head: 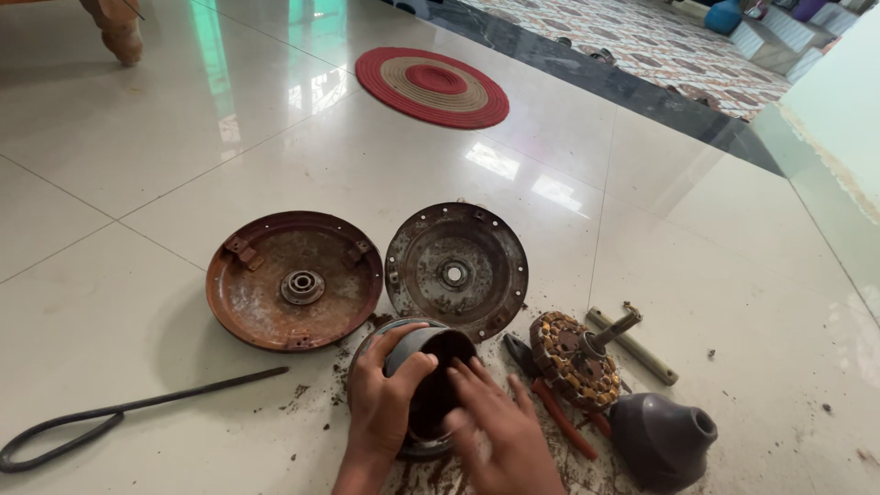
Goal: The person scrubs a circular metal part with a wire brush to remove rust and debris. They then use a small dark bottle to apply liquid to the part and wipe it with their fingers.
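Left hand (383, 403) grips the rim of a dark round motor housing (431, 367) standing on the tiled floor (137, 302); thumb outside, fingers curled over the edge. Right hand (500, 431) is spread flat, fingertips reaching into the housing's opening, holding nothing. Just behind it lie a rusty brown cover (293, 280) and a grey cover plate (456, 270), side by side. To the right: wound stator with shaft (577, 357), red-handled pliers (559, 412), grey cone-shaped cap (660, 440). Black cable (110, 417) to the left.
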